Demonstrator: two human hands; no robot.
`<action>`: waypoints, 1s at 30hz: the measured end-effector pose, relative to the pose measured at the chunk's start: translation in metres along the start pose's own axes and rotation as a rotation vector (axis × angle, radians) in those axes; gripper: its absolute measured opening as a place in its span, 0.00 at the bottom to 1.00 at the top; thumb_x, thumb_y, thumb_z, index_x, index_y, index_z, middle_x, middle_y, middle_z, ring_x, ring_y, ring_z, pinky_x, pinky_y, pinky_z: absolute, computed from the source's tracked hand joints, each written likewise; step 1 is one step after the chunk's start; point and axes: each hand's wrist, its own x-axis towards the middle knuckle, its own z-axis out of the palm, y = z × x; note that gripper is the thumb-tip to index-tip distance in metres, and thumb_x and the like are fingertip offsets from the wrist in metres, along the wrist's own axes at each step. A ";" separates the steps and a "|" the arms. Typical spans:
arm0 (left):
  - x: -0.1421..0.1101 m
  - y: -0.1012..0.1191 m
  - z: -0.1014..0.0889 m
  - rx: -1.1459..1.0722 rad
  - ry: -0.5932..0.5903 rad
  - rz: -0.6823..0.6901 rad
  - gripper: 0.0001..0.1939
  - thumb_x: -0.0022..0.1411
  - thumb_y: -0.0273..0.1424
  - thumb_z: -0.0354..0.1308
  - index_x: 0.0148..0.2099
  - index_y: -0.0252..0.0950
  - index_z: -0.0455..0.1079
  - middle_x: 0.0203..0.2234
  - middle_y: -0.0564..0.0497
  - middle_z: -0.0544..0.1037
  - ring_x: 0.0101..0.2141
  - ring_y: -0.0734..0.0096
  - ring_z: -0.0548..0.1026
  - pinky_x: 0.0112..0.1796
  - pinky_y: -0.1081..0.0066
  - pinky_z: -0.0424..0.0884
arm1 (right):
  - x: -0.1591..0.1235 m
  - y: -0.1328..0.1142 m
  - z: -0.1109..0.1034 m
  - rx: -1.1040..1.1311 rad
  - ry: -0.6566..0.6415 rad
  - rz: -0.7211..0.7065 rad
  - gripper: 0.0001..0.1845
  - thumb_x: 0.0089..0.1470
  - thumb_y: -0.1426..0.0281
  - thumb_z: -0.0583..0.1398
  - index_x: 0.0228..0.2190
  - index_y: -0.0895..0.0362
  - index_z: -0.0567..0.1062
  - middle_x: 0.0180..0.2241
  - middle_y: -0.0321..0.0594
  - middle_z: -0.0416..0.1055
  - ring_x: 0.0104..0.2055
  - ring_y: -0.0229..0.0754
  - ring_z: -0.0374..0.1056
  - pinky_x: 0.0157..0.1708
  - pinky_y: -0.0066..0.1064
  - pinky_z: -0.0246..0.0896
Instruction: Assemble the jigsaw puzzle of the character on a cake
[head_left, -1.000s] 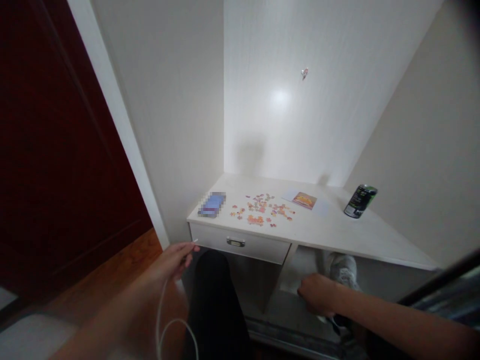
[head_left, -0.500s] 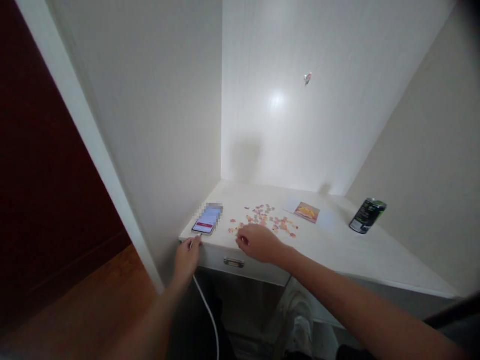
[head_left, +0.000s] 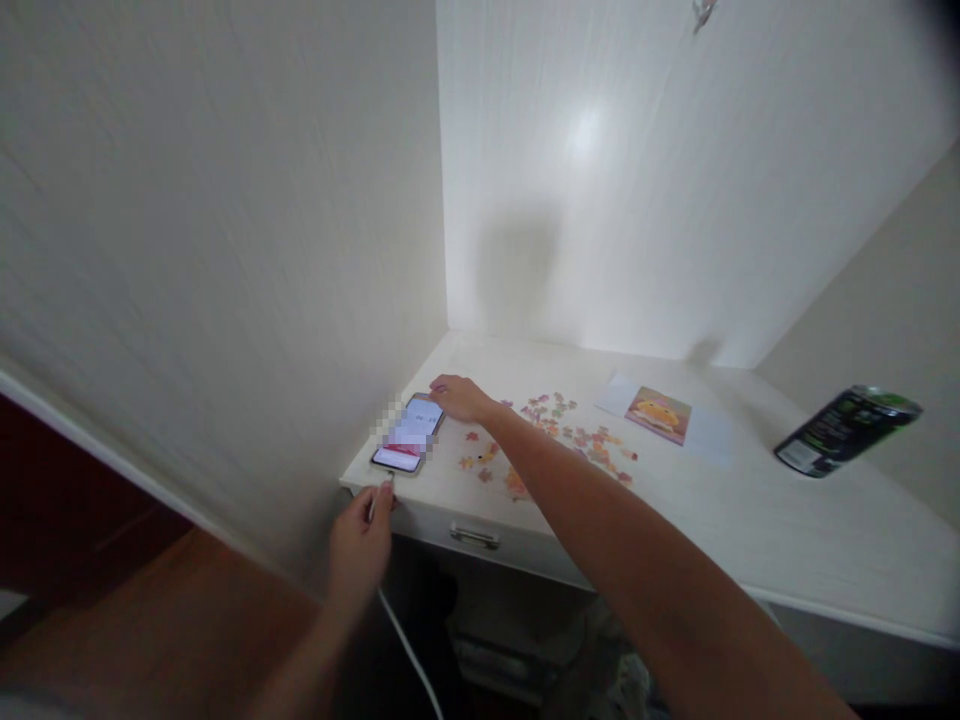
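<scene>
A smartphone (head_left: 409, 430) with a lit screen, partly pixelated, lies on the left end of the white desk. My left hand (head_left: 362, 525) is closed at the desk's front edge and pinches the plug end of a white charging cable (head_left: 405, 640) at the phone's bottom edge. Whether the plug sits fully in the port is too small to tell. At the phone's top right corner my right hand (head_left: 459, 397) grips its edge, with the fingertips partly hidden. Loose jigsaw pieces (head_left: 555, 405) lie scattered to the right, some behind my right forearm.
A picture card of a yellow figure (head_left: 660, 415) lies on white paper (head_left: 711, 438) at the back. Farther right stands a dark can (head_left: 844, 430). White panels enclose the desk (head_left: 750, 520) on the left, back and right. A drawer handle (head_left: 474, 537) sits below the front edge.
My right hand has moved from the front of the puzzle pieces to the phone's top edge. My left hand stays on the cable. The view has turned left and come closer.
</scene>
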 end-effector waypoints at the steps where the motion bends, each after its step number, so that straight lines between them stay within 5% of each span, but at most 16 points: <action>1: 0.000 0.001 -0.001 0.028 -0.011 0.019 0.26 0.63 0.54 0.47 0.30 0.35 0.67 0.23 0.52 0.70 0.28 0.67 0.68 0.31 0.71 0.61 | 0.000 0.003 0.001 0.016 0.004 0.003 0.17 0.63 0.67 0.54 0.49 0.59 0.75 0.55 0.47 0.72 0.56 0.45 0.68 0.55 0.33 0.61; 15: 0.012 0.021 -0.029 0.670 -0.212 -0.013 0.21 0.71 0.45 0.38 0.42 0.41 0.69 0.34 0.48 0.78 0.36 0.58 0.75 0.34 0.68 0.58 | -0.012 0.012 -0.001 0.170 -0.010 -0.007 0.19 0.61 0.69 0.57 0.53 0.58 0.66 0.49 0.49 0.75 0.51 0.46 0.71 0.51 0.34 0.64; 21: 0.009 0.038 -0.027 0.912 -0.244 -0.048 0.23 0.73 0.44 0.33 0.45 0.41 0.67 0.37 0.44 0.78 0.38 0.50 0.76 0.34 0.64 0.59 | -0.015 0.000 -0.003 0.126 -0.027 0.047 0.22 0.60 0.65 0.56 0.54 0.59 0.66 0.52 0.54 0.73 0.53 0.54 0.70 0.51 0.45 0.65; 27: 0.015 0.046 -0.028 0.937 -0.319 -0.132 0.25 0.71 0.43 0.33 0.46 0.37 0.69 0.42 0.39 0.78 0.42 0.49 0.76 0.40 0.61 0.66 | -0.029 -0.023 -0.017 0.055 -0.040 0.134 0.28 0.57 0.60 0.56 0.55 0.61 0.66 0.54 0.58 0.70 0.57 0.59 0.68 0.56 0.53 0.61; 30: 0.028 0.039 -0.029 0.888 -0.308 -0.033 0.27 0.70 0.44 0.34 0.44 0.35 0.72 0.38 0.39 0.79 0.39 0.50 0.78 0.40 0.60 0.69 | -0.035 -0.031 -0.026 0.041 -0.023 0.158 0.30 0.57 0.57 0.56 0.56 0.62 0.67 0.54 0.58 0.71 0.58 0.59 0.67 0.59 0.58 0.56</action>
